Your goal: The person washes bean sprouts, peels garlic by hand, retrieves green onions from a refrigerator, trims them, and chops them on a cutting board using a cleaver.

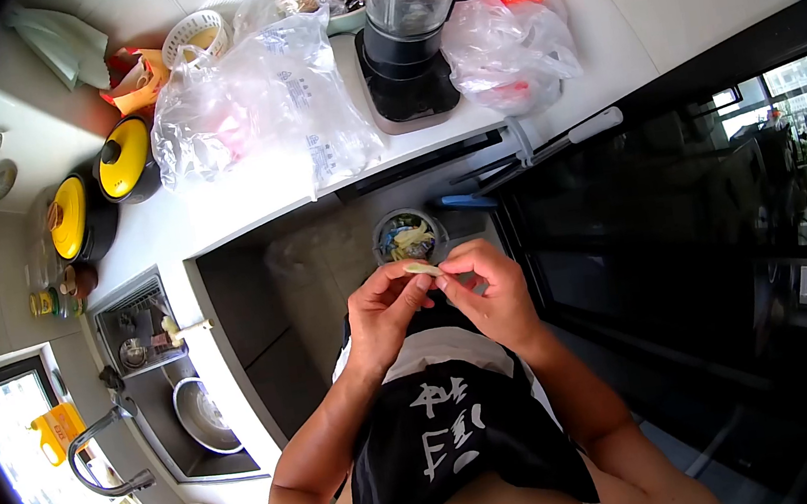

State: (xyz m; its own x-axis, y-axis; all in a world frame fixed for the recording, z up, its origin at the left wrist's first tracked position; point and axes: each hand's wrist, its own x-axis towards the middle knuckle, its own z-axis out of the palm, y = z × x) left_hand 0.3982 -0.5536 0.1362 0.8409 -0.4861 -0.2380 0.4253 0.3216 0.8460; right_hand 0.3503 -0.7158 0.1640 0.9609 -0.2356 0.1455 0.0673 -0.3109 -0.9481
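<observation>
Both my hands meet in front of the black apron (465, 426), pinching a small pale-green, pod-like piece (422, 269) whose exact kind I cannot make out. My left hand (380, 310) grips one end between thumb and forefinger. At the other end, the fingertips of my right hand (491, 292) are closed on it. Just beyond the hands, lower down, stands a round bin (380, 243) with pale and greenish scraps (409, 238) inside. The hands hide its near side.
A white counter (208, 216) runs along the back, carrying a blender (409, 50), plastic bags (255, 109) and two yellow-lidded pots (125, 157). At left is a sink (155, 403) with a metal bowl (204, 417). A dark glossy panel (642, 223) stands at right.
</observation>
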